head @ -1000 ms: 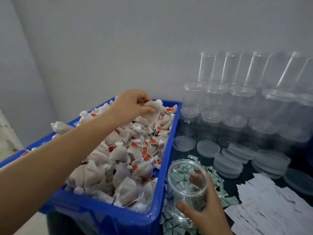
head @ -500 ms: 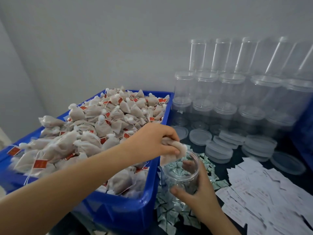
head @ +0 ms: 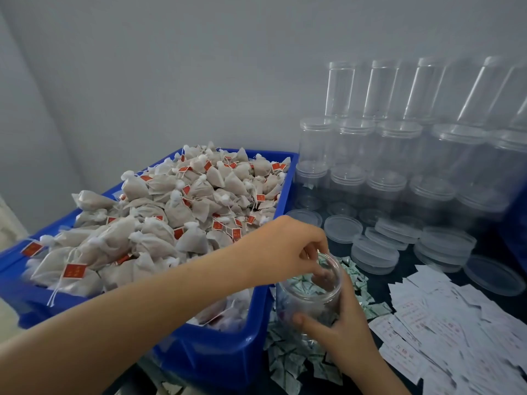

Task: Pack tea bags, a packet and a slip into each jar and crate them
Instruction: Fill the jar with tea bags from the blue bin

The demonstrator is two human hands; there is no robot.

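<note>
Since half a second ago the left hand has carried its tea bag from just beside the jar's rim to the mouth itself, and its fingertips now dip inside the jar. Whether those curled fingers still pinch the bag I cannot tell; the glassy wall blurs what lies within, though pale shapes show near the bottom. The right hand wraps around the jar from the near side, thumb across the front wall and fingers behind, holding it upright just off the right edge of the blue crate.

The crate is heaped with tea bags, tan pouches tied with white string and small red tags. Under and around the jar lies a scatter of small green-and-white packets on the dark surface. To the right of the packets spreads a loose pile of white paper slips with faint red print, too blurred to read.

Beyond the slips, clear lids lie flat or in short stacks. Behind the lids, empty clear jars stand stacked in rows against the grey wall, the top row upside down. A blue edge shows at the far right of the view.
</note>
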